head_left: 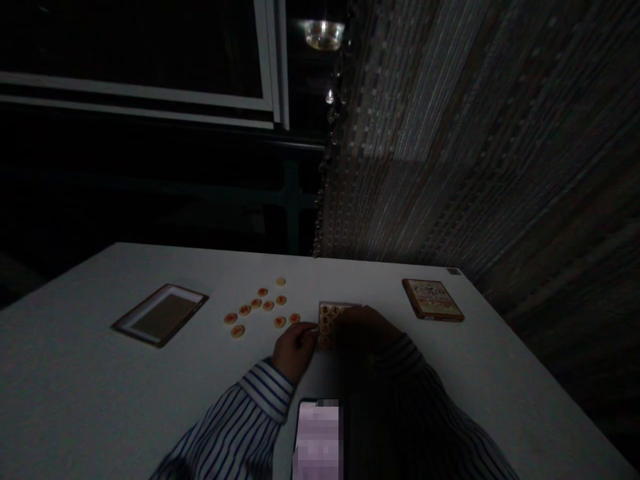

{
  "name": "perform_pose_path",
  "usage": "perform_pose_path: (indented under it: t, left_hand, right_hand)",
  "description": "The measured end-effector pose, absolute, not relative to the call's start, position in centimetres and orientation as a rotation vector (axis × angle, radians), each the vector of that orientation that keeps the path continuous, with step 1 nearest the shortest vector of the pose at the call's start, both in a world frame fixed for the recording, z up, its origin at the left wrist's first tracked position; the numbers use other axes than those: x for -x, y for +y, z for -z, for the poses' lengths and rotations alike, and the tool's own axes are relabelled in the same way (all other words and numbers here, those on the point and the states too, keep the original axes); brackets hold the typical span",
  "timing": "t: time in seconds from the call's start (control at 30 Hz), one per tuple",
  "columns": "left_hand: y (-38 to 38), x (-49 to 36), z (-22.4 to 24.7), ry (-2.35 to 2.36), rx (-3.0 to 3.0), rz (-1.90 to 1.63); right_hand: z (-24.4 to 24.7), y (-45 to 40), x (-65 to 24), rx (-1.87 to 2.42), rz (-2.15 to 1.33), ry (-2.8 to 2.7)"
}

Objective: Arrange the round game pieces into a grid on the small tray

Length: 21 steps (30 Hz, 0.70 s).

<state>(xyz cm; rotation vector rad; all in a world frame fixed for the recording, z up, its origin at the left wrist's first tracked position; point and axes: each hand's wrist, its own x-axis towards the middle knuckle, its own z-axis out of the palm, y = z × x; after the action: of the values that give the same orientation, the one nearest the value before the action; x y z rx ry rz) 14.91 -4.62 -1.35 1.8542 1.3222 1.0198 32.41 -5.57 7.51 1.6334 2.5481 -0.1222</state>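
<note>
A small box (319, 343) filled with round Chinese chess pieces (326, 320) lies on the table in front of me. My left hand (294, 350) is closed at the box's left edge, its fingertips gripping the rim. Over the right part of the box, my right hand (367, 327) is bent down with curled fingers. Deep shadow covers those fingertips, so anything between them is hidden. Left of the box lie several loose Chinese chess pieces (256, 304) with red markings, one of them (295, 318) close beside my left hand. One farther piece (281, 281) looks plain on top.
An open shallow tray or lid (160, 313) lies at the left of the white table (100, 373). A flat box with printed characters (433, 300) lies at the right. A lit phone (317, 440) is at the near edge. Behind hangs a string curtain (400, 167).
</note>
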Motion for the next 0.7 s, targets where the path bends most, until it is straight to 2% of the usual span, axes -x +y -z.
perform_pose_path:
  t: [0.43, 0.7]
  left_hand:
    - [-4.53, -14.98, 1.57, 1.301, -1.834, -0.994]
    - [-4.52, -14.83, 1.6, 1.302, -1.889, -1.013]
  right_hand:
    - [-7.29, -5.47, -32.64, -1.628, 0.183, 2.585]
    - [-7.23, -5.4, -32.65, -1.649, 0.107, 2.526]
